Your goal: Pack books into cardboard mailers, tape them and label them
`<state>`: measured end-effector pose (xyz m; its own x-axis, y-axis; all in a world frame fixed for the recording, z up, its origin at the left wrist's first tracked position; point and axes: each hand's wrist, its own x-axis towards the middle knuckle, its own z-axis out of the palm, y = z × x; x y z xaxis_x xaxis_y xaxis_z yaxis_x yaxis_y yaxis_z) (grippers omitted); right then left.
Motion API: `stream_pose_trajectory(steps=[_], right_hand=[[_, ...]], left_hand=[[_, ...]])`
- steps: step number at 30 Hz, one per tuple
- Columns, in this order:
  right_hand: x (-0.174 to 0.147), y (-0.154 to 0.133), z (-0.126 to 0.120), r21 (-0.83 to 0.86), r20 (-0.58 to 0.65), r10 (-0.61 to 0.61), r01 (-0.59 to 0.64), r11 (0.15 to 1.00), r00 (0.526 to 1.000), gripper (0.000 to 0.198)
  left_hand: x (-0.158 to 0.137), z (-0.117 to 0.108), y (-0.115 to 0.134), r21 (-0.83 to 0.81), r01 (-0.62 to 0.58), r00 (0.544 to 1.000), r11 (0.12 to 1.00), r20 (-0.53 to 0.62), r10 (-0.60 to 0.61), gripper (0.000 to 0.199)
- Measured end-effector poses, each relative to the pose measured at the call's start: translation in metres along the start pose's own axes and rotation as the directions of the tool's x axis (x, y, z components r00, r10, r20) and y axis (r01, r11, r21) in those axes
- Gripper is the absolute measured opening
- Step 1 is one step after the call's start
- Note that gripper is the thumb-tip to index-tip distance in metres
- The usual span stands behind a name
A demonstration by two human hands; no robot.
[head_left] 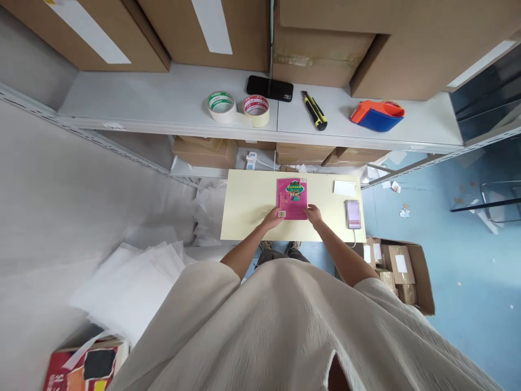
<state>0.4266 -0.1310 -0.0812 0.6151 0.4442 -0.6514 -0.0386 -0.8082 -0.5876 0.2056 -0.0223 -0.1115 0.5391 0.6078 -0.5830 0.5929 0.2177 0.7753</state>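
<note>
A pink book with a green emblem and cartoon figures on its cover lies over the pale yellow table, a barcode at its lower left corner. My left hand grips that corner, its fingers partly tucked beneath the book. On the opposite lower edge my right hand pinches the book. Whether the book rests flat or is slightly raised, I cannot tell. To the right are a white slip of paper and a phone with a lit screen and a cable.
A grey shelf ahead carries tape rolls, a black phone, a yellow box cutter, an orange-and-blue tape dispenser and cardboard boxes. At right stands an open carton of parcels; white foam sheets lie left.
</note>
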Motion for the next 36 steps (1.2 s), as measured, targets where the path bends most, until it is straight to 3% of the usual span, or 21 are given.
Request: stream_pose_trajectory(steps=[4, 8, 12, 18, 24, 26, 30, 34, 36], right_hand=[[-0.008, -0.015, -0.020, -0.071, -0.047, -0.099, 0.096, 0.993, 0.994, 0.044], [-0.024, -0.037, -0.013, -0.141, -0.043, -0.260, 0.252, 0.958, 0.965, 0.041], [-0.035, -0.057, 0.017, -0.057, 0.091, -0.371, 0.377, 0.924, 0.924, 0.053], [-0.034, -0.058, 0.055, -0.064, 0.265, -0.350, 0.379, 0.923, 0.898, 0.030], [-0.035, -0.037, 0.075, -0.194, 0.314, -0.285, 0.355, 0.915, 0.906, 0.012], [-0.037, -0.032, 0.080, -0.222, 0.338, -0.286, 0.372, 0.902, 0.896, 0.014], [-0.041, -0.021, 0.089, -0.304, 0.397, -0.353, 0.484, 0.821, 0.847, 0.027], [-0.050, -0.007, 0.095, -0.504, 0.520, -0.315, 0.583, 0.637, 0.794, 0.052], [-0.056, -0.004, 0.100, -0.590, 0.571, -0.265, 0.613, 0.525, 0.777, 0.066]], left_hand=[[0.013, 0.012, 0.018, -0.132, 0.039, 0.996, 0.990, 0.089, -0.027, 0.057], [0.011, 0.000, 0.036, -0.177, -0.112, 0.992, 0.978, -0.070, 0.100, 0.037], [-0.003, -0.026, 0.042, -0.261, -0.163, 0.971, 0.951, -0.215, 0.107, 0.041], [-0.021, -0.061, 0.021, -0.333, -0.036, 0.945, 0.942, -0.319, -0.077, 0.049], [-0.039, -0.090, -0.019, -0.022, 0.101, 0.904, 0.995, -0.414, -0.101, 0.046], [-0.046, -0.093, -0.031, 0.082, 0.105, 0.923, 0.991, -0.379, -0.066, 0.045], [-0.057, -0.088, -0.052, 0.293, -0.009, 0.978, 0.956, -0.198, 0.070, 0.053], [-0.067, -0.078, -0.071, 0.516, -0.116, 0.993, 0.849, 0.032, 0.117, 0.068], [-0.070, -0.076, -0.079, 0.607, -0.146, 0.989, 0.781, 0.092, 0.113, 0.078]])
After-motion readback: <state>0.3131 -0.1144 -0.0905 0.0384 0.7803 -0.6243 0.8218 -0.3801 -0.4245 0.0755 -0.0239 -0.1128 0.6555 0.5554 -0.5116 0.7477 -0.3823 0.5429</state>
